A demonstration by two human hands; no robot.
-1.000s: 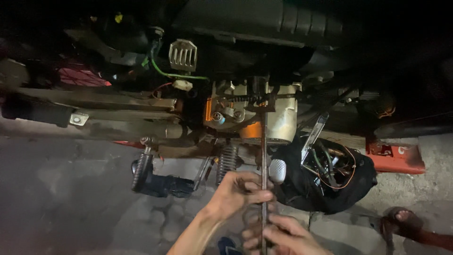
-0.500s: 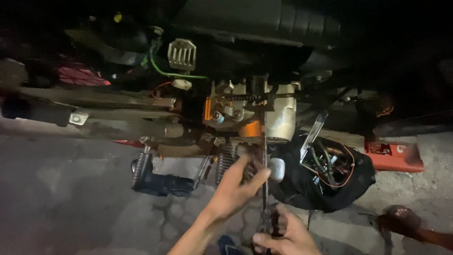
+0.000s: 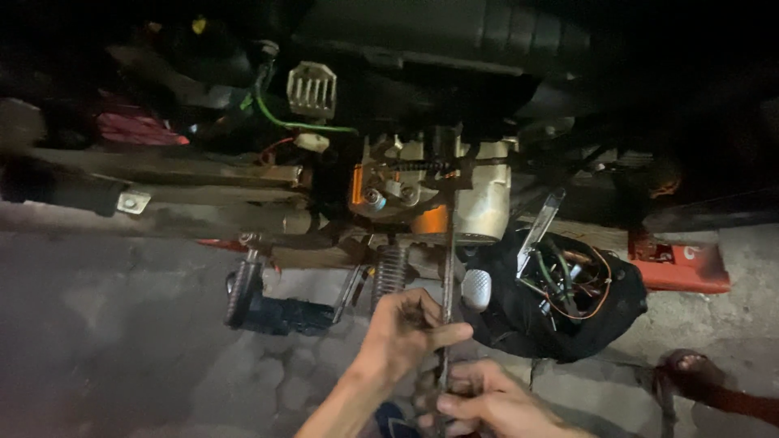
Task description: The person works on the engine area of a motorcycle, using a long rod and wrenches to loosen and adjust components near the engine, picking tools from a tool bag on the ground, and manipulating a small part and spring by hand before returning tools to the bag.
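Both your hands are closed on the long metal rod (image 3: 447, 284) — left hand (image 3: 406, 332) fingers wrapped mid-shaft, right hand (image 3: 479, 401) gripping lower. Rod is thin, dark, upright, its tip up at the engine casing (image 3: 479, 195). Coil spring (image 3: 389, 272) just beside it; black bag of wires (image 3: 560, 304) crowds the right.

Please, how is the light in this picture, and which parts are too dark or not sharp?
Head view: light falls on the middle, on the engine block, the long metal rod and both hands, left and right; the top and far left sink into black; edges look soft.
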